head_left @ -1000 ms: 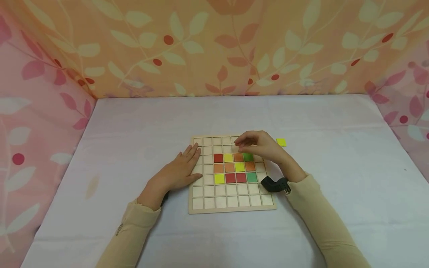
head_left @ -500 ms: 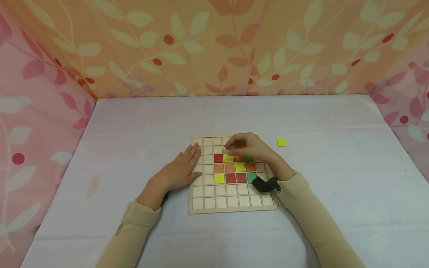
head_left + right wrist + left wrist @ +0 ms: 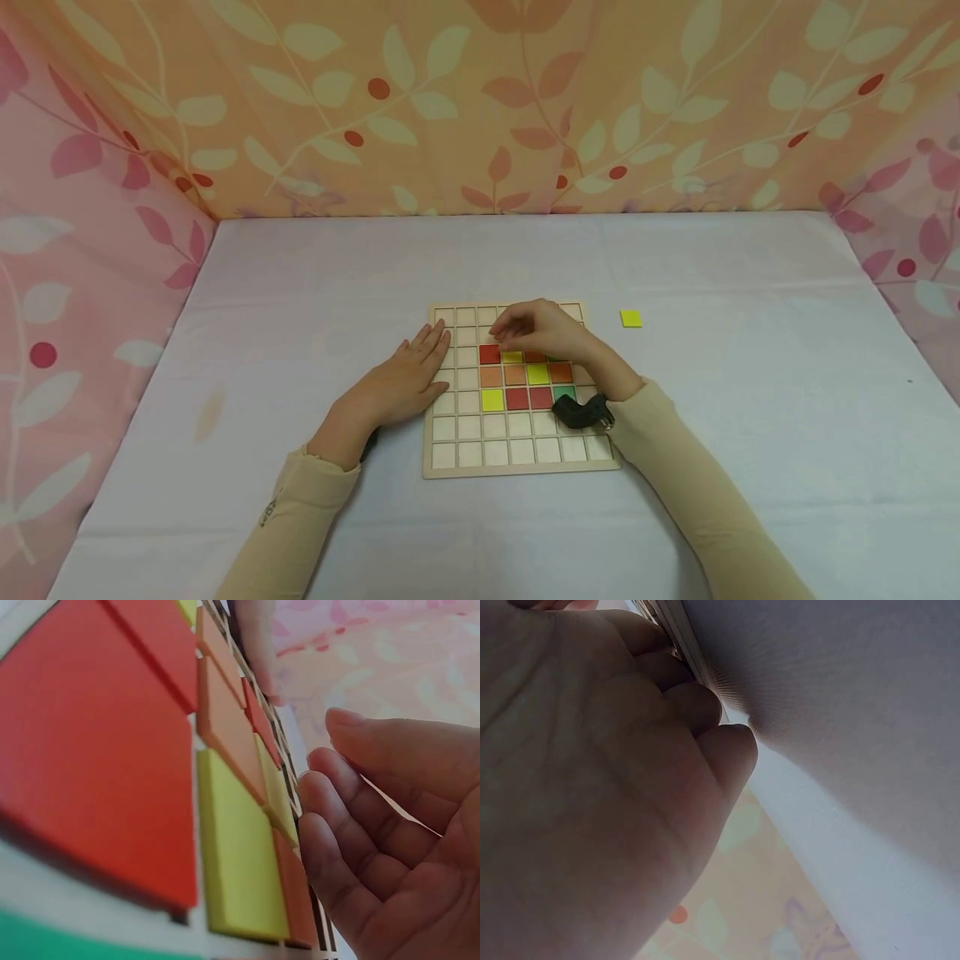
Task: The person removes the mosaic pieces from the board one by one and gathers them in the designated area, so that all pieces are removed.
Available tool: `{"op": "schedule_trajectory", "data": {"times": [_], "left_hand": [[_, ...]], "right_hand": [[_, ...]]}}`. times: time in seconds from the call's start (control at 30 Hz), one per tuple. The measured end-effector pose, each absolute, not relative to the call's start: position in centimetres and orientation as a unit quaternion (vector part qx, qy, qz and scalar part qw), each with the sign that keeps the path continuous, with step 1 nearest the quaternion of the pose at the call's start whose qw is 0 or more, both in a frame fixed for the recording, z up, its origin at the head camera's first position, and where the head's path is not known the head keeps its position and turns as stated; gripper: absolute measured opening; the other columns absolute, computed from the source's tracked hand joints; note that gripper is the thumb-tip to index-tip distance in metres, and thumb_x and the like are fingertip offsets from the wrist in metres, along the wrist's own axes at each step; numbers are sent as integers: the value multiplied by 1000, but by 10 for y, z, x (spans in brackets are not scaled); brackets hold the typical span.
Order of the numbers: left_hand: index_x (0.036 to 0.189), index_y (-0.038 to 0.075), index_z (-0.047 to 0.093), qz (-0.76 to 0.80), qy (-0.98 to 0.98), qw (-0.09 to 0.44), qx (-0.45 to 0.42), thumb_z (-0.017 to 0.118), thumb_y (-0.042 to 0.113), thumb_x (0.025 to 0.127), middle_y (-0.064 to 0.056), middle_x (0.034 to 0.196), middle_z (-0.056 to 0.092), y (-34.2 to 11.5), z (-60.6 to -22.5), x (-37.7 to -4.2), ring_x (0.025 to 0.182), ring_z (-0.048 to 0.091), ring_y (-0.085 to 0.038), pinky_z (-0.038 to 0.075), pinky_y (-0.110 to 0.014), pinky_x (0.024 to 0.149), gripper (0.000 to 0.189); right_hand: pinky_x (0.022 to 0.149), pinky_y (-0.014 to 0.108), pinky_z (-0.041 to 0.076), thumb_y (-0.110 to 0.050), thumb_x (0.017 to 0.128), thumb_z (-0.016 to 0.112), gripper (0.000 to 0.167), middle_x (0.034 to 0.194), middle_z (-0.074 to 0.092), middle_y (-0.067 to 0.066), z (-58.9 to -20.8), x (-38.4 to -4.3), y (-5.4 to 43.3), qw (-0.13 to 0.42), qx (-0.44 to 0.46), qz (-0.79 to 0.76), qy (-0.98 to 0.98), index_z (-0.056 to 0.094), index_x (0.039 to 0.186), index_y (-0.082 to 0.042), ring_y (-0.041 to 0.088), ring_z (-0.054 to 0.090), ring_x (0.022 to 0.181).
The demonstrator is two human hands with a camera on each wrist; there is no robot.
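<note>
A wooden grid board [image 3: 521,471] lies on the white cloth, with red [image 3: 490,355], yellow [image 3: 492,400], orange and green square tiles in three rows of its cells. The left hand [image 3: 401,379] rests along the board's left edge, fingers stretched over the rim and thumb spread. Over the upper part of the board hovers the right hand [image 3: 543,329], its fingers loosely bent just above the top row of tiles. No tile shows between its thumb and fingers. In the right wrist view a yellow tile [image 3: 240,847] and a large-looking red tile [image 3: 112,750] sit beside the fingertips.
One loose yellow tile [image 3: 631,319] lies on the cloth beyond the board's right side. A black wrist camera mount [image 3: 583,412] hangs over the lower right cells. Floral curtains [image 3: 480,108] enclose the back and both sides of the table.
The right hand has slid left across the board, from above the right tile columns to the left ones. The left hand and the visible tiles stay put.
</note>
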State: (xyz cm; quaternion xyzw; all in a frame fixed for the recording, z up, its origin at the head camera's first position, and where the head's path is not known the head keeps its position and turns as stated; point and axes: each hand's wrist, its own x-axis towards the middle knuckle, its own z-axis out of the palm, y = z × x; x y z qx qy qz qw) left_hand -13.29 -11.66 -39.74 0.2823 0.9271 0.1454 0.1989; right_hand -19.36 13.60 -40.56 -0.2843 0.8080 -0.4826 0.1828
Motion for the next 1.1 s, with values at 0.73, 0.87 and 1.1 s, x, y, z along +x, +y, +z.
{"op": "schedule_trajectory", "data": {"times": [0.73, 0.87, 1.1], "left_hand": [[149, -3, 9, 142, 927, 198, 284, 46, 26, 100, -17, 157, -1, -116, -396, -134, 143, -1, -30, 10, -49, 113, 68], [149, -3, 9, 141, 928, 198, 283, 46, 26, 100, -17, 157, -1, -116, -396, -134, 143, -1, -30, 10, -49, 113, 68], [149, -4, 10, 146, 927, 197, 284, 46, 26, 99, -17, 156, -1, -116, -397, -133, 143, -1, -31, 10, -50, 113, 68]], "right_hand": [[70, 28, 50, -5, 82, 72, 13, 89, 63, 1, -413, -199, 130, 165, -325, -397, 842, 76, 94, -7, 13, 58, 78], [71, 27, 50, -6, 82, 72, 12, 90, 62, 1, -413, -199, 130, 168, -324, -398, 842, 76, 94, -8, 13, 57, 79], [71, 28, 49, -7, 83, 72, 9, 90, 62, 2, -412, -197, 130, 166, -330, -413, 832, 73, 92, -8, 15, 56, 78]]}}
